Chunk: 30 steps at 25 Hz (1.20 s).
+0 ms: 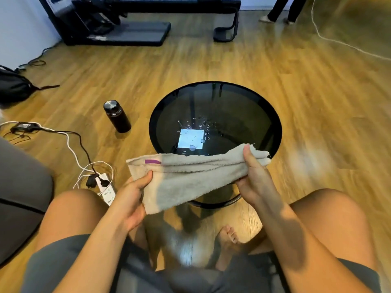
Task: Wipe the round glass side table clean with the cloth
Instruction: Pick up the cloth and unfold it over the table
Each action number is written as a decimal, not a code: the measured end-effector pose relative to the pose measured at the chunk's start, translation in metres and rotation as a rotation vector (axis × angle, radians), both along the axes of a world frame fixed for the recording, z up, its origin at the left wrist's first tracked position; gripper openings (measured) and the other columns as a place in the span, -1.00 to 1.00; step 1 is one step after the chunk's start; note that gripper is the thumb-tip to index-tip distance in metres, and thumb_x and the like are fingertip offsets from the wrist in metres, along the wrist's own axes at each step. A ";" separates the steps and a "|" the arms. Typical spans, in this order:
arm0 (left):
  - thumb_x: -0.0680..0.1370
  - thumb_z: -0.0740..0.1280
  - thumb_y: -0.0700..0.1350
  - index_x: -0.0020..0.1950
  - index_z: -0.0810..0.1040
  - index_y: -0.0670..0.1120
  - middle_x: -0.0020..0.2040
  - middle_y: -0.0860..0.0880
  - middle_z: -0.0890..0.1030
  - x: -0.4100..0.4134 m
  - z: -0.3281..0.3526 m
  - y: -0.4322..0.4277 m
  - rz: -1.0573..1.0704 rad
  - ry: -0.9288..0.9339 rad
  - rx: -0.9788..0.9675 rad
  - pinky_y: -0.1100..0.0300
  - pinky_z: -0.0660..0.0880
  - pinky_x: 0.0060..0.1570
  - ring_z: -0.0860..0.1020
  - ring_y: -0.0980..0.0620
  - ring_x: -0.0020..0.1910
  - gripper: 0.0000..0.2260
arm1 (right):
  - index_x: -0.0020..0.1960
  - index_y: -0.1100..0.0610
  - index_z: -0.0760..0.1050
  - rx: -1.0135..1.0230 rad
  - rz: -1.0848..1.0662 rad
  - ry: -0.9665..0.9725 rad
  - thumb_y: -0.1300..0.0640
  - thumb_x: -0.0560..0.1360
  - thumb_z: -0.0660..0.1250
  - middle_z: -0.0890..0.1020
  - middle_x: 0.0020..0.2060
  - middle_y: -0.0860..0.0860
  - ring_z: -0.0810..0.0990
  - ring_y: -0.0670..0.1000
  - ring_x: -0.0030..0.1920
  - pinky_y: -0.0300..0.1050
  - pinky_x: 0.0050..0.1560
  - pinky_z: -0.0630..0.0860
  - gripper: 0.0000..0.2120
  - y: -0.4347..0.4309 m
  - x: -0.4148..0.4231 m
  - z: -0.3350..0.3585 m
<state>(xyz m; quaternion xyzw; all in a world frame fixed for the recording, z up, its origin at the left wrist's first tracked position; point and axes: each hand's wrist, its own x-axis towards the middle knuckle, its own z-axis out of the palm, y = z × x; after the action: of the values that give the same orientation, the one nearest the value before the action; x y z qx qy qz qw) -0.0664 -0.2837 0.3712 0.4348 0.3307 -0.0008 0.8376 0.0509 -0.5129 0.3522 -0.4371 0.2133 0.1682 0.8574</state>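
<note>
The round dark glass side table point(239, 106) stands in front of my knees, with water drops near its middle around a bright square reflection. A beige cloth point(186, 174) with a purple tag is folded and stretched between both hands, above the table's near edge and hiding it. My left hand point(131, 197) grips the cloth's left end. My right hand point(254, 178) pinches the right end, thumb up on top.
A black flask point(117, 116) stands on the wooden floor left of the table. A white power strip point(105, 188) with cables lies by my left knee. A grey seat sits far left, a black bag point(14, 85) further back, black equipment at the back, a person's legs point(283, 11) top right.
</note>
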 end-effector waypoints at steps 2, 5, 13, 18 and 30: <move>0.60 0.24 -0.10 0.14 0.59 -0.06 0.03 -0.10 0.71 0.001 -0.003 0.005 -0.052 0.076 -0.023 -0.05 0.63 -0.09 0.70 -0.08 -0.04 -0.81 | 0.29 0.22 0.51 0.030 0.052 0.012 -0.03 0.41 0.47 0.67 0.14 0.12 0.65 0.11 0.16 0.10 0.21 0.54 -0.47 -0.004 0.000 -0.001; 0.59 0.25 -0.03 0.19 0.59 -0.03 0.01 -0.05 0.72 0.003 -0.004 0.014 -0.031 0.122 -0.079 0.03 0.66 -0.23 0.71 -0.02 -0.13 -0.77 | 0.30 0.21 0.49 0.102 0.084 -0.015 0.03 0.39 0.46 0.65 0.18 0.14 0.62 0.11 0.21 0.08 0.20 0.55 -0.47 -0.004 -0.001 -0.003; 0.57 0.30 -0.12 0.28 0.53 -0.08 0.11 -0.08 0.69 -0.004 -0.011 0.035 0.065 0.049 0.161 0.15 0.63 -0.26 0.70 0.01 -0.07 -0.72 | 0.39 0.09 0.31 -0.079 0.087 0.003 0.27 0.48 0.41 0.51 0.25 0.17 0.57 0.22 0.19 0.28 -0.04 0.62 -0.46 -0.012 0.010 -0.012; 0.50 0.41 -0.20 0.45 0.33 0.20 0.40 -0.15 0.46 -0.013 -0.014 0.051 -0.019 -0.090 0.534 -0.15 0.51 0.18 0.55 -0.14 0.24 -0.40 | 0.32 -0.16 0.25 -0.837 0.406 -0.526 0.31 0.39 0.50 0.46 0.12 -0.04 0.63 0.09 0.00 0.22 -0.12 0.65 -0.30 -0.032 0.016 0.004; 0.60 0.17 -0.25 -0.14 0.49 0.12 -0.35 -0.03 0.44 0.012 0.024 0.075 -0.057 -0.063 0.824 0.22 0.24 -0.52 0.34 0.06 -0.44 -0.71 | 0.22 -0.08 0.56 -0.983 1.032 -0.621 0.29 0.35 0.54 0.51 0.24 -0.12 0.44 -0.09 0.26 -0.28 0.15 0.35 -0.48 -0.032 0.016 0.003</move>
<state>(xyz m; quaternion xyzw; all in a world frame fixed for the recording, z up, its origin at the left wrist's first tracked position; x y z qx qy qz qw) -0.0545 -0.2091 0.3951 0.7426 0.2653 0.1220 0.6027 0.0668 -0.5447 0.3556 -0.8382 -0.2171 0.3018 0.3989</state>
